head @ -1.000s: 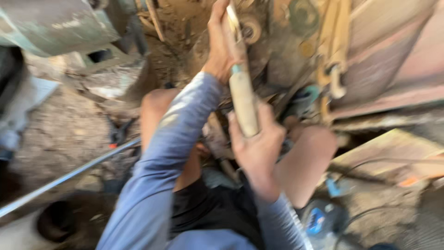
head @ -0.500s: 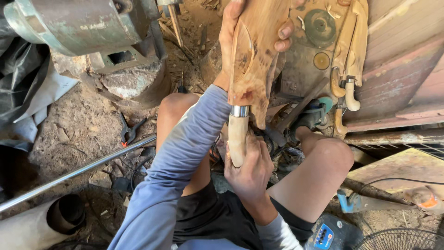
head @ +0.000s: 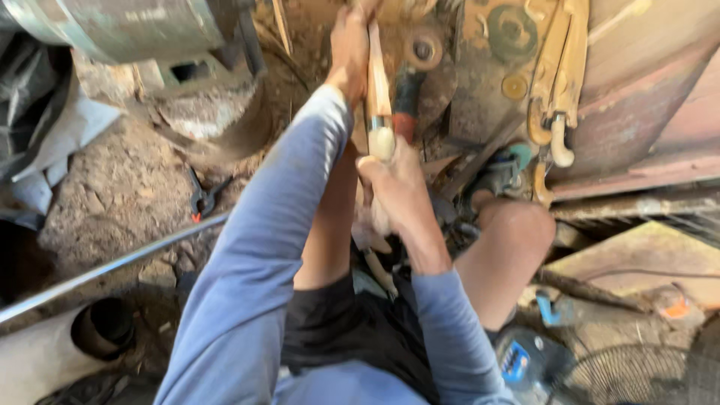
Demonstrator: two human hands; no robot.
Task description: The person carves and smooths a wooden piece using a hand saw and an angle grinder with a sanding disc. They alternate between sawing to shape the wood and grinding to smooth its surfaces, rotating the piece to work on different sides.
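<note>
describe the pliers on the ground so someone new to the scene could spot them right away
Start at the big grey metal drum at the top left and drop to the bare dirt below its base. The pliers lie there, just above the long thin metal rod and left of the blue sleeve. They are small and dark with red-tipped handles, unlike the grey things around them.

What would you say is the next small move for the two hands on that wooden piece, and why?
Probably steady the wooden piece before going on. The left hand grips its upper part edge-on, while the right hand holds the pale handle of the tool below it; the picture is blurred, so the grip looks unsettled.
</note>
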